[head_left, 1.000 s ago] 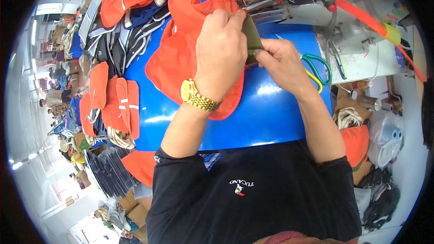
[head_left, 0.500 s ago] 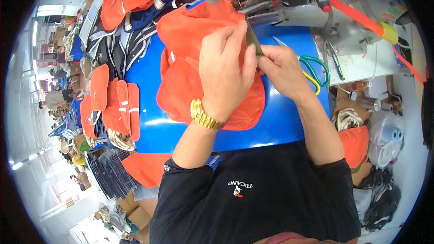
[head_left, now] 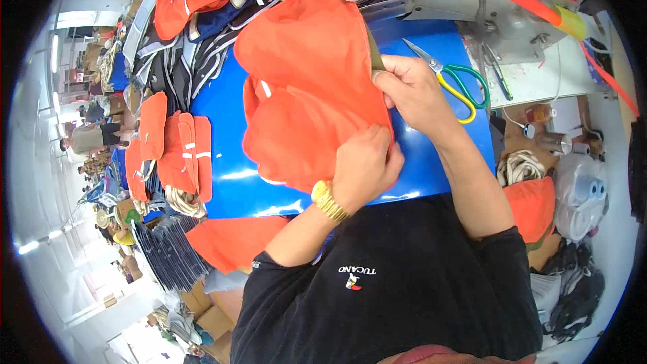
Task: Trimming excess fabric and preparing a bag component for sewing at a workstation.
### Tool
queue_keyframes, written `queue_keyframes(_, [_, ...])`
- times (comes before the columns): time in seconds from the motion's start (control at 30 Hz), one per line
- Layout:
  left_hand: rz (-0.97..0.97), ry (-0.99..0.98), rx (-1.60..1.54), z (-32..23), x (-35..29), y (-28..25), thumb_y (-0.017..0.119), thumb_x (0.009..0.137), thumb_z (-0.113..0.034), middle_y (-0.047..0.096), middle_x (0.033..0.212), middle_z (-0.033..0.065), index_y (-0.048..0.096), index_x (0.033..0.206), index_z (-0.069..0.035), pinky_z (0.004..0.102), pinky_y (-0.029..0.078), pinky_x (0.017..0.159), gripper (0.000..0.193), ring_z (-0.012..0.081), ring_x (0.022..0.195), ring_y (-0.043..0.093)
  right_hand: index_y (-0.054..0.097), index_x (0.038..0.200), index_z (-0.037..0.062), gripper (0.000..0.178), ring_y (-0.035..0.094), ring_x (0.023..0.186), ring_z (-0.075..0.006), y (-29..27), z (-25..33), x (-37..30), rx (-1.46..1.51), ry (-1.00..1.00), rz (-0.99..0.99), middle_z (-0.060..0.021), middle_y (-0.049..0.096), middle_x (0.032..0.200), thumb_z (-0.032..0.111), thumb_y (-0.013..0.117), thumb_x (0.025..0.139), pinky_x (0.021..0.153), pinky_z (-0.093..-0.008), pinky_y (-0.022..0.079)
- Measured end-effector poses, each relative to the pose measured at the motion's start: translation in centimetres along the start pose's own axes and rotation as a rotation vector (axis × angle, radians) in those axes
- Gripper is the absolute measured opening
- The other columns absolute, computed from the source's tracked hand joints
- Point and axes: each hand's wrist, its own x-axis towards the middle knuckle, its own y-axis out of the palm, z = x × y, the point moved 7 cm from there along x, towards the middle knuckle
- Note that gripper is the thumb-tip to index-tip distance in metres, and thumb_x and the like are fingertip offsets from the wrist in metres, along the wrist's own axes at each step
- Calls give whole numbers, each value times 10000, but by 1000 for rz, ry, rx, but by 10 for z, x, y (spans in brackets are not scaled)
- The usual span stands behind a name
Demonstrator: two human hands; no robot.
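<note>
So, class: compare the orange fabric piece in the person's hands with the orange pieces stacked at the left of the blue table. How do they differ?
The held orange fabric piece is large, lifted and creased, gripped by the left hand and right hand. The stacked orange pieces are smaller, lie flat and untouched, and show pale strips. Both are bright orange and sit over the blue table.

We see green-and-yellow-handled scissors (head_left: 453, 78) lying on the blue table cover (head_left: 431, 168), a sewing machine (head_left: 485, 13) beyond them, stacked orange fabric pieces (head_left: 176, 152) at left, and a coil of pale cord (head_left: 520, 167) at right.
</note>
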Motion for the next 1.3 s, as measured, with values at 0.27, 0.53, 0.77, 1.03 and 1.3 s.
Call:
queue_keyframes(0.27, [122,89,-244,-32,-15,-38,719,833,-95,483,633,146,471,669,-20,444,424,530,307,344,563,530,711,1044,-26,265,477,573,-71,-7,16,-5,57,-154,-134,5,562,648,224,647,985,524,-293,374])
queue_keyframes(0.53, [70,112,-262,-39,-8,-30,713,836,-85,478,630,143,473,663,-29,444,423,523,302,337,558,526,743,1146,-14,249,478,612,-28,-9,13,35,126,-143,-174,27,633,715,151,706,964,536,-257,416])
queue_keyframes(0.77, [23,106,-234,-35,3,-30,704,843,-91,495,673,150,512,740,-23,451,446,537,228,354,589,550,692,1249,-59,316,635,846,-51,-4,1,50,488,-62,-12,-21,736,990,124,680,992,771,-235,535])
queue_keyframes(1.03, [3,129,-109,-36,34,-27,686,851,-116,546,719,168,538,764,-21,460,478,554,196,373,631,585,667,1289,-67,354,632,945,-49,-6,-7,55,491,8,14,-33,732,1067,123,681,990,865,-229,523])
queue_keyframes(1.3, [-41,134,-37,-32,55,-37,686,851,-133,561,707,168,537,756,-23,468,499,590,208,381,662,616,668,1291,-61,359,622,912,-40,-7,-3,53,493,5,23,-7,722,1026,122,689,982,836,-223,517])
